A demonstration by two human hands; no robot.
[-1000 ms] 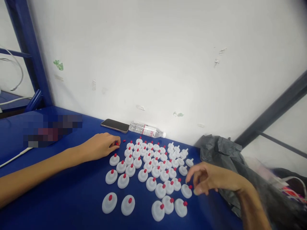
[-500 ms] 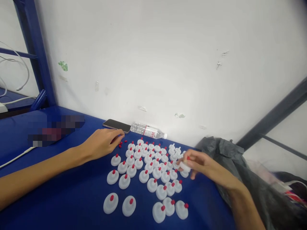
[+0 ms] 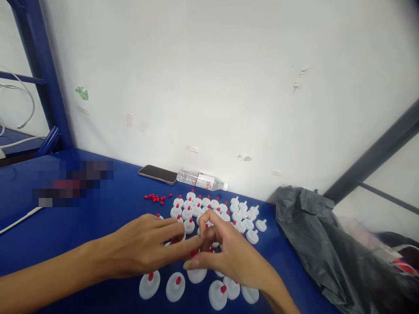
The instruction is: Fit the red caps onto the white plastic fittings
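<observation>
Left hand (image 3: pixel 144 246) half-curled, right hand (image 3: pixel 236 247) narrowed, fingertips close together over 1 white disc (image 3: pixel 197 276); contacts hidden, cannot tell whether either grips it | Seemingly done: most other discs (image 3: pixel 175 290) on the surface (image 3: pixel 108 209), red-capped | Seemingly remaining: bare-stemmed discs (image 3: pixel 252 237) at right rear, with loose red caps (image 3: pixel 157 199) lying beyond the left hand

Capped discs (image 3: pixel 149 288) lie on the tabletop (image 3: pixel 88 218) before a water bottle (image 3: pixel 204 181), a smartphone (image 3: pixel 157 173) to its left. Loose caps (image 3: pixel 154 200) lie left of the rear discs, a plastic bag (image 3: pixel 304 229) right of them.
</observation>
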